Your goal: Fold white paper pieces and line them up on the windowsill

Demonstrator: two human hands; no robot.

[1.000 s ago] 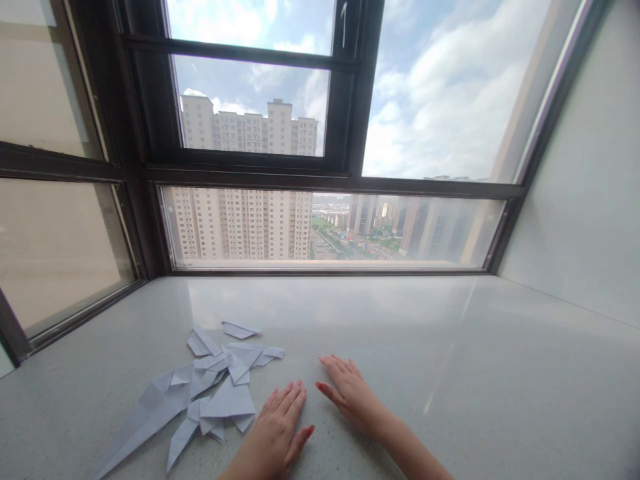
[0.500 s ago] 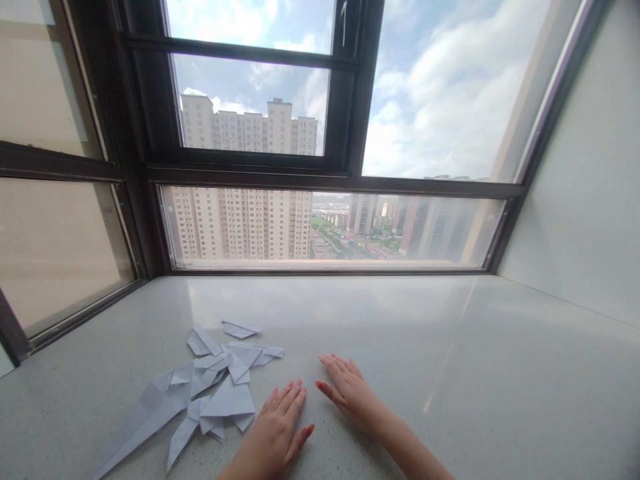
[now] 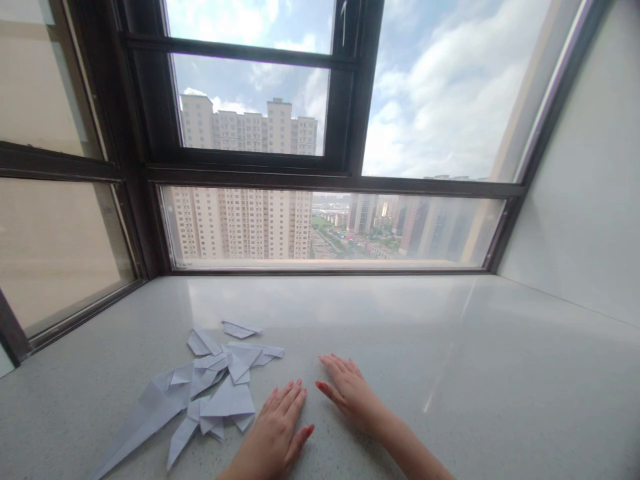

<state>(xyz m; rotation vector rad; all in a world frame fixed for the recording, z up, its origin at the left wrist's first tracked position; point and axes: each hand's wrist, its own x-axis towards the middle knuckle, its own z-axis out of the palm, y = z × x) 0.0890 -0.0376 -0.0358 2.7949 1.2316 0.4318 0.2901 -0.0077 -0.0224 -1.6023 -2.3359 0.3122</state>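
Observation:
My left hand (image 3: 280,427) lies palm down on the pale speckled sill (image 3: 480,387), its fingers stretched out and thumb apart. To its right and slightly farther off, my right hand (image 3: 350,390) also rests flat with fingers extended. Neither holds anything. Just left of my left hand sits a cluster of folded white paper pieces (image 3: 227,403), overlapping one another. One long tapered folded paper piece (image 3: 145,410) reaches toward the lower left. A small separate paper strip (image 3: 241,329) lies at the far side of the cluster.
A dark-framed window (image 3: 330,181) rises behind the sill, with tall buildings (image 3: 245,220) outside. Another window pane (image 3: 60,247) closes off the left side. A white wall (image 3: 585,213) bounds the right.

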